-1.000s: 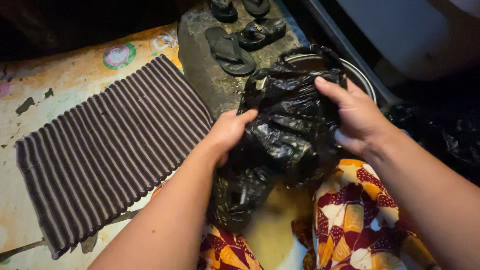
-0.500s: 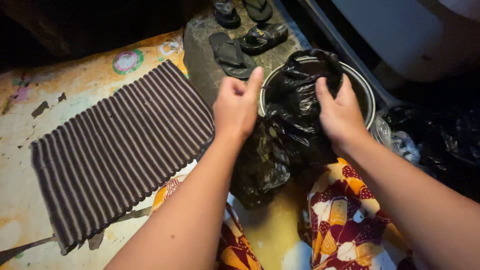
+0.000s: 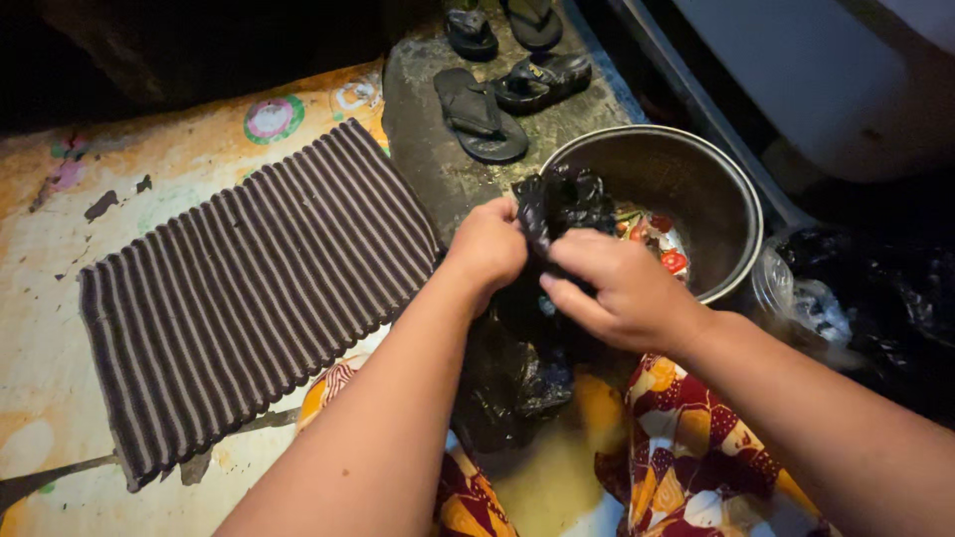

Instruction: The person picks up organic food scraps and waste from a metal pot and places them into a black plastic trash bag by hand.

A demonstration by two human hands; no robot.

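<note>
Both hands (image 3: 557, 273) grip black bag (image 3: 557, 204) over metal pot (image 3: 696, 179).

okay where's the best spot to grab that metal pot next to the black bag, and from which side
Probably the metal pot is best taken by its thin rim at the far edge, fingers hooked over the lip from above. No handles show. The near edge is crowded by the black plastic bag, gripped by the left hand and right hand, and food lies inside.
</note>
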